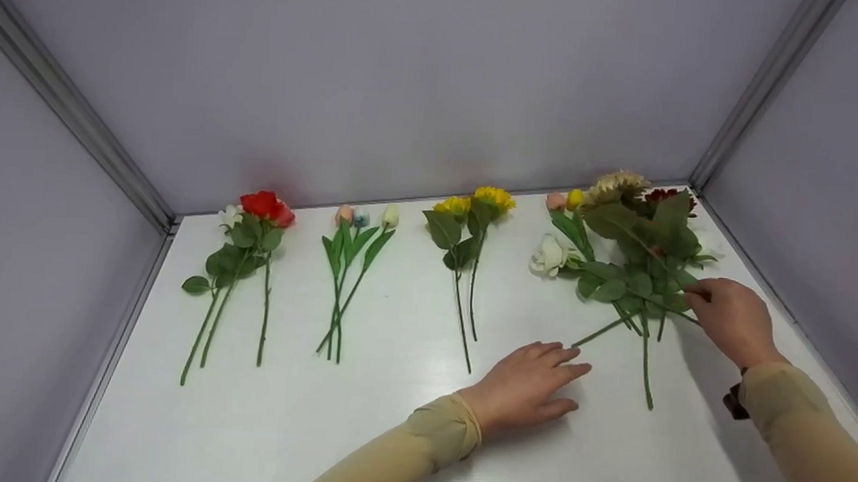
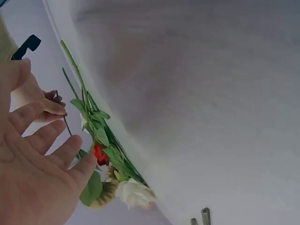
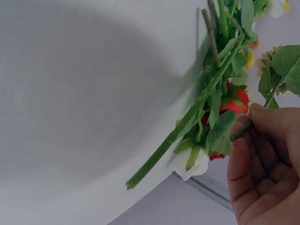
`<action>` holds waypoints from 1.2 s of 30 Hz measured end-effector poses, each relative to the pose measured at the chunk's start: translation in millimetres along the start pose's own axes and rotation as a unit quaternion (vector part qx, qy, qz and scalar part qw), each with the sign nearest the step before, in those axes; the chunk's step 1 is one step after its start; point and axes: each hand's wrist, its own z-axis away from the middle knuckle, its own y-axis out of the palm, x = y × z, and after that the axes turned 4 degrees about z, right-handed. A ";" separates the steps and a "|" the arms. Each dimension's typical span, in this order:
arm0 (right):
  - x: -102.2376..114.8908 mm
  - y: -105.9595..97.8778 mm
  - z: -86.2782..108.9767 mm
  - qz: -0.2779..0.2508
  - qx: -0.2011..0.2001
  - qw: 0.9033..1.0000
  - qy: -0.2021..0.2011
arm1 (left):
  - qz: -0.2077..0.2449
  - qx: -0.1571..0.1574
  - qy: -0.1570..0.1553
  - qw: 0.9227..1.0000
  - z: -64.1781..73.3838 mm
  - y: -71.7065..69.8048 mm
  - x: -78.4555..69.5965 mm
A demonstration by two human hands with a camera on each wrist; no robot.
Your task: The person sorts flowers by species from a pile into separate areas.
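My right hand [image 1: 733,319] pinches a thin green stem [image 3: 242,130] between thumb and fingertips at the right of the table. This stem runs up to large green leaves [image 3: 287,65] and a beige flower [image 1: 618,186] at the back of a mixed pile. Under it lie a white rose [image 1: 549,255], a pink tulip [image 1: 556,201], a yellow tulip [image 1: 574,199] and dark red blooms [image 1: 672,200], their stems crossing. A red bloom [image 3: 236,101] shows among the leaves in the right wrist view. With fingers spread, my left hand [image 1: 528,386] holds nothing, its fingertips close to one stem's end.
Along the white table [image 1: 279,431], left of the pile, lie three groups: red and white roses [image 1: 262,204], several pale tulips [image 1: 360,217], and two yellow sunflowers [image 1: 494,198]. Grey panels [image 1: 437,87] stand behind and at both sides.
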 end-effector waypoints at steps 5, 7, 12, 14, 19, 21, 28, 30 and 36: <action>40.8 19.8 0.0 -0.084 0.012 0.996 0.023 | 0.181 -0.075 -0.122 0.973 4.6 -12.8 22.0; 62.7 32.8 0.0 -0.131 0.030 0.990 0.036 | 0.273 -0.117 -0.174 0.939 8.2 -19.1 31.7; 126.2 76.4 4.8 -0.265 0.083 0.958 0.066 | 0.439 -0.215 -0.257 0.834 18.5 -33.2 59.5; 153.3 93.8 9.6 -0.323 0.096 0.939 0.074 | 0.475 -0.247 -0.275 0.798 23.0 -37.3 71.3; 212.3 125.9 23.0 -0.418 0.110 0.899 0.076 | 0.540 -0.315 -0.306 0.718 38.5 -42.3 94.6; 229.2 134.5 26.6 -0.434 0.115 0.890 0.073 | 0.554 -0.334 -0.311 0.696 46.1 -43.1 100.3; 263.2 151.0 31.6 -0.457 0.124 0.878 0.066 | 0.572 -0.358 -0.307 0.671 65.7 -46.2 108.6; 266.9 154.3 32.5 -0.461 0.128 0.876 0.061 | 0.582 -0.358 -0.305 0.664 68.5 -46.9 109.1; 271.2 161.6 37.5 -0.480 0.152 0.862 0.055 | 0.598 -0.355 -0.301 0.653 73.4 -48.2 109.2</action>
